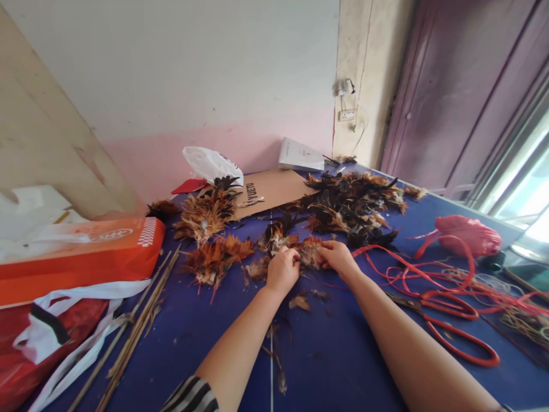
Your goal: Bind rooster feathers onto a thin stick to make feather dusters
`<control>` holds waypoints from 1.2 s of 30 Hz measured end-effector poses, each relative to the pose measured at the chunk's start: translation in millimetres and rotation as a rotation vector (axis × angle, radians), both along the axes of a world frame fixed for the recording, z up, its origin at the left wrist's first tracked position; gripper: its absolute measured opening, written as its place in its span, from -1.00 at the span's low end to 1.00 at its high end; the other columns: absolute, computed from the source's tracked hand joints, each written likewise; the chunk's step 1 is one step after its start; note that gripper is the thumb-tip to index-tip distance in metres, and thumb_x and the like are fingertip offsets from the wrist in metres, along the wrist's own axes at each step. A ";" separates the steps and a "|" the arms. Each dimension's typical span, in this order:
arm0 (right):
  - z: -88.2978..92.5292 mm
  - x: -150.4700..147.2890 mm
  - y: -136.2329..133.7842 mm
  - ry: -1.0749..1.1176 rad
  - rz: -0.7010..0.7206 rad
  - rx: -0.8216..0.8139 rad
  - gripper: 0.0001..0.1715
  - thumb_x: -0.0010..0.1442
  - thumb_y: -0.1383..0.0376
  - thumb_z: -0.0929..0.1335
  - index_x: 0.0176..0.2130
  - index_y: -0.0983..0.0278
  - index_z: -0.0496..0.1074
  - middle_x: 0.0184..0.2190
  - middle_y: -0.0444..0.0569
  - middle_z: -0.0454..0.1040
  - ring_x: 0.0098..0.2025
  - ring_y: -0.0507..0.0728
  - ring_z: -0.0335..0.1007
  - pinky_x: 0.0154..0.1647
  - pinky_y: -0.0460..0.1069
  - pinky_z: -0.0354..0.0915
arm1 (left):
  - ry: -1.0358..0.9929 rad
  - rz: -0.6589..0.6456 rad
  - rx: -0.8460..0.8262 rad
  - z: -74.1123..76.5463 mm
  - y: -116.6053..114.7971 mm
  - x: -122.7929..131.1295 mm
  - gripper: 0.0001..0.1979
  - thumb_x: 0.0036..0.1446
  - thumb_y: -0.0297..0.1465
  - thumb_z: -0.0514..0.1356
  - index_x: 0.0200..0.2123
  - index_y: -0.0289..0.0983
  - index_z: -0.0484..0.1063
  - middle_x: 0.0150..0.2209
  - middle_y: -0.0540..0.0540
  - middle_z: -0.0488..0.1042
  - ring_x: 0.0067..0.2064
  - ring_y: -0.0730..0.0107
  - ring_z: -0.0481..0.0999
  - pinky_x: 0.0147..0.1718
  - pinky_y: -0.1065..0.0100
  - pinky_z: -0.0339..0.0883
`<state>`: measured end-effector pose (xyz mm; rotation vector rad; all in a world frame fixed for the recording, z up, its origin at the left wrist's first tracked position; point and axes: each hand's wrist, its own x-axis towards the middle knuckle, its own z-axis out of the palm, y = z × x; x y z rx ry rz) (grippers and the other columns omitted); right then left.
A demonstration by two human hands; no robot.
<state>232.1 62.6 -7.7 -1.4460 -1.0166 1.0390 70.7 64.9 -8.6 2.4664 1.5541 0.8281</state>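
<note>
My left hand [283, 268] is closed in a pinch at the middle of the blue table, at the left end of a small clump of brown feathers [309, 250]. On the clump's other side, my right hand [339, 258] pinches its edge between thumb and fingers. What exactly lies between the left fingertips is partly hidden. Just beyond the left hand is a dark-and-white feather tuft [277, 233]. To the left lie a reddish-brown feather bundle [218, 257] and a taller tan-and-black one [206, 213]. Loose feathers [299, 302] are scattered nearer me.
A large dark feather pile [354, 197] lies back right, beside flat cardboard [274, 191]. Red-handled scissors [461, 337], pink plastic string [412, 274] and its roll [469, 234] are at right. Thin sticks [137, 326] and an orange bag [146, 243] occupy the left.
</note>
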 end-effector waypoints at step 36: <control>17.0 -14.9 -25.9 -1.039 0.094 0.424 -0.60 0.01 0.29 0.29 -0.09 0.21 0.29 -0.24 -0.03 0.37 -0.30 0.07 0.32 -0.34 -0.10 0.16 | 0.131 -0.242 0.121 24.2 28.6 -4.2 -0.84 0.06 -0.46 0.05 -0.33 -0.24 0.42 -0.27 -0.08 0.39 -0.24 0.40 0.40 -0.26 0.43 0.25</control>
